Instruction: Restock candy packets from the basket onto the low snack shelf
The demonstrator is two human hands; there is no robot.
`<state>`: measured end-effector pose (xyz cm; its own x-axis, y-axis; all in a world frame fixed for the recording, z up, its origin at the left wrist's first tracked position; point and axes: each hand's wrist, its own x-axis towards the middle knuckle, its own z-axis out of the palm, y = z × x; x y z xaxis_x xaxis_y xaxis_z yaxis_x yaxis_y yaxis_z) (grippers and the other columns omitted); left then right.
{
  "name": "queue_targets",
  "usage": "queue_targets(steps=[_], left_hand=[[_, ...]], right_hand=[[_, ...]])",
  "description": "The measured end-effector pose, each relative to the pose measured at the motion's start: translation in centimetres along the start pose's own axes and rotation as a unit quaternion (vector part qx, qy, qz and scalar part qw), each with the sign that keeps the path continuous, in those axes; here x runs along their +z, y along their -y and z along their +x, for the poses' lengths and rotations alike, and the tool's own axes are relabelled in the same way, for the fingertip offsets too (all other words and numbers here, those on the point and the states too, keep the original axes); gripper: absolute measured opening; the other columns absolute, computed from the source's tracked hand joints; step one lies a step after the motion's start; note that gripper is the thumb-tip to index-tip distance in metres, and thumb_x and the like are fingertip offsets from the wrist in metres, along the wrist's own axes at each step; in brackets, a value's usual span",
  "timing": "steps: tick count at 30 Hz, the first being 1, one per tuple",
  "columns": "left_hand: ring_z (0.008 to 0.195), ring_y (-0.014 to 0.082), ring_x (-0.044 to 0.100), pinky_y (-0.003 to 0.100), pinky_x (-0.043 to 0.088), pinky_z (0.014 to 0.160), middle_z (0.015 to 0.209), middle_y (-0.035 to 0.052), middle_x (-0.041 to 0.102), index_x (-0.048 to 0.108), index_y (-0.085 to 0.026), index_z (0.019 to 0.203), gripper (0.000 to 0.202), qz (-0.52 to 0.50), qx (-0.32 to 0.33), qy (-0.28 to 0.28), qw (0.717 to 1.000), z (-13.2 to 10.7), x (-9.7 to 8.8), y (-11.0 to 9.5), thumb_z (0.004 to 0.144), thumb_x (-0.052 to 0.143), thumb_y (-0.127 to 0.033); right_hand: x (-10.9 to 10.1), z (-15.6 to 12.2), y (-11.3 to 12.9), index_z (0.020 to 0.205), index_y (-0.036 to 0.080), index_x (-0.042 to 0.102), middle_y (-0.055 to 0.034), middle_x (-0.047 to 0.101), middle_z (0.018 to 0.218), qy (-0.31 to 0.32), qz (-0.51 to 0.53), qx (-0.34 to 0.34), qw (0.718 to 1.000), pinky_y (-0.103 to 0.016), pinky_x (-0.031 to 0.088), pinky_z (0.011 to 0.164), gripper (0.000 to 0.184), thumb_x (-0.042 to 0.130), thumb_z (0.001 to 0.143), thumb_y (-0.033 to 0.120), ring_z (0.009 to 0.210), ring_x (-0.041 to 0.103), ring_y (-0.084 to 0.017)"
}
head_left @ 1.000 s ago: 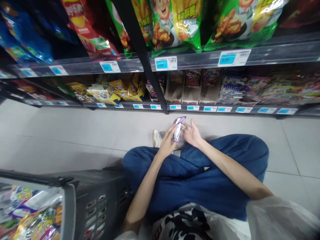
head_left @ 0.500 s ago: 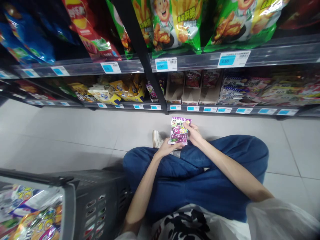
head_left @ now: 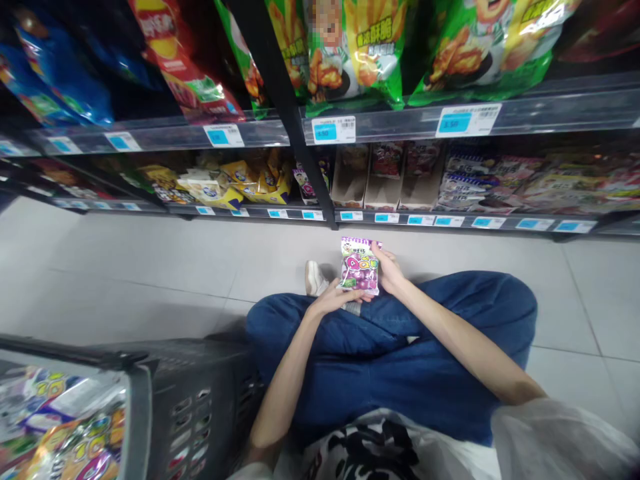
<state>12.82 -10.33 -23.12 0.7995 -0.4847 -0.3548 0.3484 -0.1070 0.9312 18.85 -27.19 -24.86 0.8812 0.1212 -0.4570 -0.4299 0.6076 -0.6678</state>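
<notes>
I crouch on a tiled floor in front of store shelves, blue-jeaned knees below me. A small purple candy packet [head_left: 359, 266] with grape pictures faces me above my knees. My right hand [head_left: 389, 271] pinches its right edge with closed fingers. My left hand [head_left: 334, 299] supports its lower left corner from beneath, fingers curled against it.
A dark grey shopping basket [head_left: 193, 393] with several colourful snack packets [head_left: 60, 420] stands at my lower left. The bottom shelf [head_left: 450, 220] ahead holds candy boxes and packets behind blue price tags. Green and red chip bags [head_left: 360, 47] fill the shelf above. A white shoe [head_left: 313, 277] shows beyond my knee.
The packet was edge-on a second ago; it has turned flat to face me and dropped slightly. My right hand closed onto its edge and my left hand moved under it.
</notes>
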Motion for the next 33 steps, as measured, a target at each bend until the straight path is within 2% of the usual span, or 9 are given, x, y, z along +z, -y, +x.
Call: queue_targets(steps=[7, 17, 20, 23, 29, 33], left_hand=[[0.088, 0.0234, 0.074, 0.033, 0.061, 0.086, 0.095, 0.0122, 0.077, 0.076, -0.009, 0.093, 0.046, 0.014, 0.012, 0.005, 1.0, -0.2, 0.2, -0.7, 0.081, 0.074, -0.053], [0.089, 0.0234, 0.074, 0.033, 0.061, 0.083, 0.097, 0.0127, 0.077, 0.075, -0.009, 0.098, 0.045, 0.016, 0.02, -0.003, 1.0, 0.0, -0.1, 0.3, 0.082, 0.074, -0.051], [0.09, 0.0239, 0.074, 0.033, 0.061, 0.081, 0.098, 0.013, 0.077, 0.073, -0.008, 0.105, 0.05, 0.021, 0.021, -0.047, 0.998, 0.7, -0.3, 1.6, 0.084, 0.071, -0.054], [0.09, 0.0243, 0.074, 0.033, 0.061, 0.077, 0.099, 0.012, 0.076, 0.071, -0.009, 0.113, 0.055, 0.044, 0.032, -0.103, 0.993, 1.5, -0.8, 3.0, 0.088, 0.064, -0.058], [0.073, 0.0226, 0.071, 0.027, 0.056, 0.064, 0.079, 0.0087, 0.074, 0.073, -0.009, 0.095, 0.048, 0.137, 0.051, -0.212, 0.966, 2.0, -1.4, 3.8, 0.087, 0.064, -0.056], [0.071, 0.0211, 0.07, 0.025, 0.053, 0.061, 0.076, 0.0082, 0.072, 0.072, -0.009, 0.094, 0.046, 0.121, 0.07, -0.252, 0.958, 2.1, -1.3, 3.7, 0.085, 0.068, -0.053]], right_hand=[[0.2, -0.2, 0.1, 0.077, 0.017, 0.073, -0.0059, 0.077, 0.084, 0.001, -0.002, 0.002, 1.0, -0.033, 0.056, 0.073, 0.048, 0.093, 0.056, 0.055, 0.072, 0.069, -0.021], [0.0, 0.2, 0.0, 0.08, 0.016, 0.073, -0.0057, 0.076, 0.086, -0.005, 0.023, 0.0, 1.0, -0.032, 0.055, 0.073, 0.047, 0.093, 0.058, 0.052, 0.075, 0.068, -0.02], [-0.2, 0.6, 0.0, 0.083, 0.017, 0.073, -0.0058, 0.076, 0.091, -0.015, 0.03, -0.004, 0.999, -0.032, 0.054, 0.074, 0.047, 0.092, 0.06, 0.053, 0.08, 0.068, -0.02], [-0.6, 1.2, -0.1, 0.084, 0.019, 0.073, -0.0028, 0.076, 0.092, -0.021, 0.027, -0.019, 0.999, -0.028, 0.051, 0.068, 0.045, 0.089, 0.064, 0.056, 0.08, 0.066, -0.018], [-0.8, 1.5, -0.8, 0.092, 0.022, 0.072, 0.0008, 0.074, 0.094, -0.001, 0.022, -0.019, 1.0, -0.024, 0.048, 0.068, 0.045, 0.084, 0.069, 0.059, 0.081, 0.063, -0.014], [-0.4, 0.9, -1.3, 0.101, 0.025, 0.071, 0.0013, 0.073, 0.1, 0.044, -0.008, 0.01, 0.999, -0.024, 0.049, 0.071, 0.044, 0.085, 0.071, 0.052, 0.084, 0.063, -0.014]])
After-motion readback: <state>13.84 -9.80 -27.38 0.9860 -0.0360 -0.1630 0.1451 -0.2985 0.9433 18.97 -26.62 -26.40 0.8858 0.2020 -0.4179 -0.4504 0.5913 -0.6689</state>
